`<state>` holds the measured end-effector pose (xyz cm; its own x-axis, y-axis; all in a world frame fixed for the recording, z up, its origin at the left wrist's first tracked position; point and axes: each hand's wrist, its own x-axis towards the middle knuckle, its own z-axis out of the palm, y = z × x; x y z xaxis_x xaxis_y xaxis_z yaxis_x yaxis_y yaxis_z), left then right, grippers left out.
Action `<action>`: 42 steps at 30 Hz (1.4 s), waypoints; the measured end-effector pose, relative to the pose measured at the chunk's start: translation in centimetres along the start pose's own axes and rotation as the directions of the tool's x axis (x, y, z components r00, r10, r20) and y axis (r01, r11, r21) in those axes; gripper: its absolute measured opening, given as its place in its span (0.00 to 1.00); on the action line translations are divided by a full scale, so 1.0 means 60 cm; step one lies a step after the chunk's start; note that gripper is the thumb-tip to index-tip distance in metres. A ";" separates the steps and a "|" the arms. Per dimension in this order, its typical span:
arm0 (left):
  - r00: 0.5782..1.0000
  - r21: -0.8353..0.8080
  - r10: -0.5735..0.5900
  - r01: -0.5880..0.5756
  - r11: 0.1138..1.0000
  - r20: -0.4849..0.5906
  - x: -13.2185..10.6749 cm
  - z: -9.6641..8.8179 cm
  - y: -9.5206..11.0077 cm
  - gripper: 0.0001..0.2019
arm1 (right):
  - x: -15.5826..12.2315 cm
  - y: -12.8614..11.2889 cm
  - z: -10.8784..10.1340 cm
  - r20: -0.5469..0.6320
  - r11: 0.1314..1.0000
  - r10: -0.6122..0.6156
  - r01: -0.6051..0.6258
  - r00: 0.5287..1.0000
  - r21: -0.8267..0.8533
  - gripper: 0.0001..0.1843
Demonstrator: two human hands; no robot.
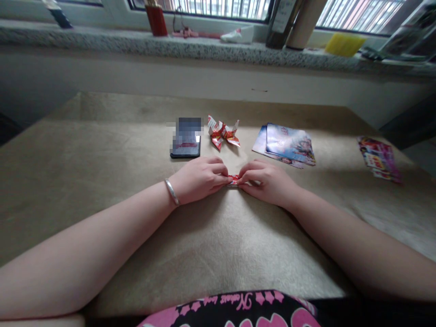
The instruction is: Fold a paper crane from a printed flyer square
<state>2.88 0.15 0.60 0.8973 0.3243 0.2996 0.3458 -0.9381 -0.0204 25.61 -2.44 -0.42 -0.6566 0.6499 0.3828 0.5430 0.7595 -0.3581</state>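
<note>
A small folded piece of red and white printed paper [233, 180] lies on the table between my two hands. My left hand [202, 179], with a silver bangle at the wrist, pinches its left end. The fingers of my right hand [267, 180] close on the right end; much of the paper is hidden under the fingertips. Just beyond my hands stands a red and white folded paper figure [224, 132] with pointed, wing-like tips. To its left is a dark phone [186, 138], its screen blurred out.
Several blue printed sheets [289, 143] lie right of the paper figure. Further right is a stack of colourful printed papers [379, 159]. Behind the table [136, 111], a speckled stone windowsill [204, 49] holds a red container [156, 19], tall bottles and a yellow object [344, 44].
</note>
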 end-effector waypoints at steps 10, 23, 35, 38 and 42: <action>1.000 -0.241 -0.024 0.027 0.970 0.013 -0.011 0.008 -0.032 0.10 | -0.004 0.005 -0.003 0.051 1.000 0.015 -0.014 0.999 -0.014 0.04; 1.000 -0.243 -0.030 0.029 0.970 -0.002 -0.012 0.002 -0.028 0.07 | -0.004 -0.006 -0.009 0.092 0.984 0.020 -0.003 0.996 -0.176 0.05; 0.983 -0.244 -0.178 0.184 0.952 0.044 -0.007 0.006 -0.014 0.09 | 0.000 -0.010 0.004 -0.036 0.941 0.094 -0.100 0.995 -0.323 0.07; 0.949 -0.290 -0.316 0.299 0.909 -0.013 -0.005 0.008 -0.002 0.07 | -0.001 -0.005 0.007 -0.080 0.962 0.166 -0.180 0.983 -0.207 0.05; 0.922 -0.274 -0.384 0.356 0.893 -0.053 -0.005 0.013 0.004 0.07 | -0.001 -0.008 0.007 -0.083 0.957 0.265 -0.272 0.961 -0.098 0.04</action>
<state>2.88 -0.09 -0.25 0.6797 0.6525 0.3349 0.5535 -0.7560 0.3496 25.19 -2.86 -0.63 -0.4436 0.8277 0.3437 0.7496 0.5528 -0.3640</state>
